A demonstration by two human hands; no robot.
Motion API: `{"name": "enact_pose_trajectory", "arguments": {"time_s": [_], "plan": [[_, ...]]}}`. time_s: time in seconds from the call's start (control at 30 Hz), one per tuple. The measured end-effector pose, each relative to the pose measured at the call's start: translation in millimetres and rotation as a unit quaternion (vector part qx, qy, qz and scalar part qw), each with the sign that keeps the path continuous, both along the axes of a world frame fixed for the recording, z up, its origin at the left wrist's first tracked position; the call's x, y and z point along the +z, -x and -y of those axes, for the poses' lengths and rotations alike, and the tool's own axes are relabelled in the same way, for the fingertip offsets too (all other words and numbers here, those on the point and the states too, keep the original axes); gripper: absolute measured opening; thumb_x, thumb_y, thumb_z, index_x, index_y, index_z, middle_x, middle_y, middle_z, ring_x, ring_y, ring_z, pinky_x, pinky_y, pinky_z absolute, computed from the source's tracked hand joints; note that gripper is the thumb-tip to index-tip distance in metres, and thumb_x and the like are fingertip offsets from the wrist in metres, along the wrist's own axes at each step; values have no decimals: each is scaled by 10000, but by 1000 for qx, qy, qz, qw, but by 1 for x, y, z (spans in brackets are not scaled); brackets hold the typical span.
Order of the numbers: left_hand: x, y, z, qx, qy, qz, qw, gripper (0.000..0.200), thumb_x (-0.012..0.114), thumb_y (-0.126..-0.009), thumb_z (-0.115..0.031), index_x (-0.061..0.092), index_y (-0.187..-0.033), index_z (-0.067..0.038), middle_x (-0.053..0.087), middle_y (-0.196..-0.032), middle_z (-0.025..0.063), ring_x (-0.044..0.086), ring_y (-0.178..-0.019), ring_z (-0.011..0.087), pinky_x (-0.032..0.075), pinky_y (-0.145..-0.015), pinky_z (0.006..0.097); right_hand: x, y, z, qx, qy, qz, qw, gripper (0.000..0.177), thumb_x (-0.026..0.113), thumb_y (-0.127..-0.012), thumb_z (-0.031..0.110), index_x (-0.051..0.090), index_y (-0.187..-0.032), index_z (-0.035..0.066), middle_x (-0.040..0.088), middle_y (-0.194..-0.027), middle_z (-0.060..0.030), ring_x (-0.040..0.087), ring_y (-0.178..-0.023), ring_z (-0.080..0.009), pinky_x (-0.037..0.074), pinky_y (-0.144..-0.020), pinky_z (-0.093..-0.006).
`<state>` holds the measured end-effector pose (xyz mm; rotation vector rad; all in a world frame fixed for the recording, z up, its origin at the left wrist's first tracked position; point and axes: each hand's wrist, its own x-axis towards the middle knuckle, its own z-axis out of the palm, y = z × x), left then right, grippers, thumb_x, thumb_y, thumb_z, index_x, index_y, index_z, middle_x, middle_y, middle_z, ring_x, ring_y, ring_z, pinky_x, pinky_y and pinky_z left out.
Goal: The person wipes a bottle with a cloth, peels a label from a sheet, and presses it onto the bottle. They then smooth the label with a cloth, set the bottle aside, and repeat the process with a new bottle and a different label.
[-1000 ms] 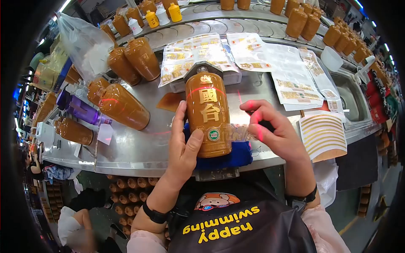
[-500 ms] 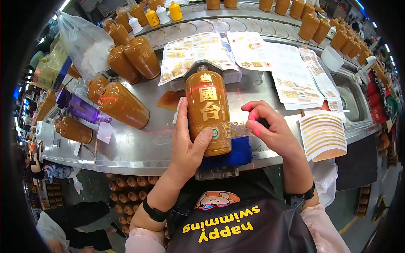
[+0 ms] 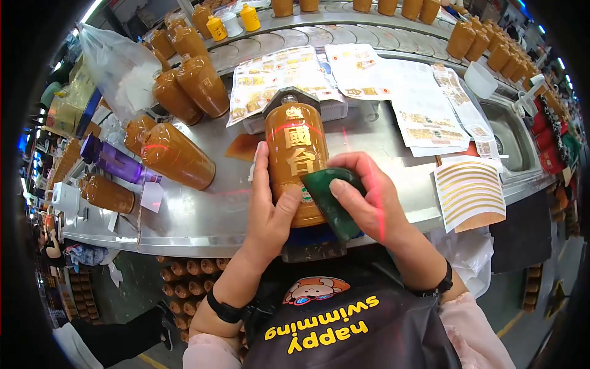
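A glossy brown bottle (image 3: 294, 126) with gold characters lies tilted in a dark stand (image 3: 310, 251) at the table's front edge. Against its left side rests my left hand (image 3: 265, 212), the thumb pressing the front near a small green round mark. My right hand (image 3: 376, 200) grips a dark green flat scraper (image 3: 335, 184), thumb on top. The scraper's edge touches the lower right of the bottle and covers part of it. Under the bottle's base a blue cloth (image 3: 312, 237) shows. Red laser lines cross the bottle and my right hand.
Decal sheets (image 3: 430, 111) lie across the back, with a sheet of gold curved strips (image 3: 470, 190) at right beside a sink (image 3: 513, 138). Brown bottles (image 3: 178, 155) and a purple bottle (image 3: 117, 160) are at left. Behind runs a conveyor (image 3: 344, 31) carrying more bottles.
A clear decal strip was pinched in my right hand at the bottle's lower right; now that hand holds the green scraper against the bottle. My left hand stays on the bottle.
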<state>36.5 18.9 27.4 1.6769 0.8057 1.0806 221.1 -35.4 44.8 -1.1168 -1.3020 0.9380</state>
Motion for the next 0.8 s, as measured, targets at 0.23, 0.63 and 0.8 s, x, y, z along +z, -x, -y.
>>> {"name": "enact_pose_trajectory", "arguments": {"time_s": [0.23,0.63,0.8], "plan": [[0,5,-1,8,-17,-35,999,739,531,-983,-276,142,-1508,68,226,-1548,247,255,-1437,301,208,-1161,377,0,-3,5,-24,7,8,1000,227,612,-938,105,551,-1133,6,647,-932,-82,605,-838,-105,506,-731,-261],[-6,14,-4,-62,17,23,998,845,519,-981,-419,83,-1519,64,180,-1574,207,200,-1452,264,165,-1172,360,-33,-15,15,-75,57,-18,995,243,660,-921,129,570,-1116,15,640,-900,-38,570,-820,-76,492,-740,-249],[-11,22,-3,-97,2,0,995,907,542,-957,-470,67,-1525,53,180,-1575,211,202,-1453,267,167,-1171,365,-18,-12,23,-26,38,-158,986,283,669,-918,110,552,-1159,18,632,-975,-26,569,-874,-71,485,-780,-230]]}}
